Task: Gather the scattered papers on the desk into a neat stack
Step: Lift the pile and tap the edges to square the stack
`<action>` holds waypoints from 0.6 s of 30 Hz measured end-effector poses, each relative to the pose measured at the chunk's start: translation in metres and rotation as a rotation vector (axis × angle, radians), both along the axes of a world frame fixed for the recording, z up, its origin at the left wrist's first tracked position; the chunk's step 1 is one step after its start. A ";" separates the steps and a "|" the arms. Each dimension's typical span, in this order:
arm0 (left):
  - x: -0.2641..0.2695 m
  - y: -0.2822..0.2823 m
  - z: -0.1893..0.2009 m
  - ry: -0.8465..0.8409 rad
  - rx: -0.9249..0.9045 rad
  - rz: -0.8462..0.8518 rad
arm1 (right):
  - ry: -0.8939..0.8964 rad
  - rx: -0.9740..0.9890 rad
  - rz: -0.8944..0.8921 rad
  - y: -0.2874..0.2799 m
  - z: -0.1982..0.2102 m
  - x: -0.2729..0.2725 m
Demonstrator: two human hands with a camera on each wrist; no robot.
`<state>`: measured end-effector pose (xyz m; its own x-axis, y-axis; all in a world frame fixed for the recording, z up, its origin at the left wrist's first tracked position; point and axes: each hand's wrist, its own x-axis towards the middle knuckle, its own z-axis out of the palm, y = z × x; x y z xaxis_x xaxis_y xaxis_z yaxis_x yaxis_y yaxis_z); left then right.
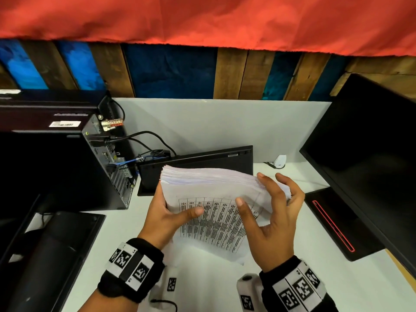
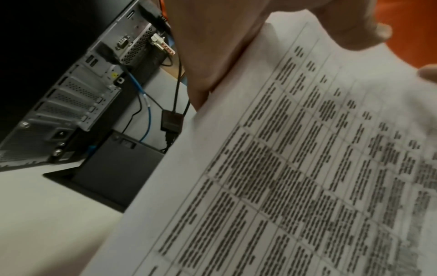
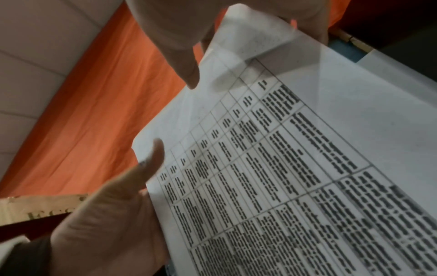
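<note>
A thick stack of white papers [image 1: 213,219], its front sheet printed with a table, is held tilted up above the white desk [image 1: 202,289]. My left hand [image 1: 177,211] grips the stack's left edge, thumb lying across the front sheet. My right hand [image 1: 270,210] holds the right edge, with the thumb on the front and the fingers over the top corner and behind. The left wrist view shows the printed sheet [image 2: 283,168] under my left hand [image 2: 212,46]. In the right wrist view, the sheet [image 3: 283,149] lies between my right hand [image 3: 175,37] and left hand [image 3: 113,205].
A black computer tower [image 1: 67,165] with cables [image 1: 146,136] stands at the left. Behind the stack lies a black flat device [image 1: 202,161]. A dark monitor [image 1: 371,154] and its base [image 1: 335,224] fill the right side. Another black stand [image 1: 56,255] sits at the near left.
</note>
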<state>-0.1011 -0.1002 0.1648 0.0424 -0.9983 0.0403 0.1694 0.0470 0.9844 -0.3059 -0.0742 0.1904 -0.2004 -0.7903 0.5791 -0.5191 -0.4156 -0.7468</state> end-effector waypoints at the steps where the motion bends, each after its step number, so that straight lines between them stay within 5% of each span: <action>1: 0.002 -0.002 -0.005 -0.032 0.022 -0.013 | -0.004 0.009 0.007 -0.001 0.001 0.000; 9: 0.008 -0.006 -0.023 -0.145 0.101 -0.042 | 0.145 -0.030 -0.011 -0.001 0.004 -0.003; 11: 0.009 -0.008 -0.027 -0.151 0.129 -0.055 | 0.009 -0.010 0.030 -0.004 0.002 -0.006; 14: 0.009 -0.008 -0.032 -0.145 0.209 -0.022 | -0.490 0.248 0.166 -0.009 -0.011 -0.018; 18: 0.000 -0.003 -0.036 -0.100 0.268 0.023 | -0.589 0.574 0.226 -0.015 -0.035 -0.025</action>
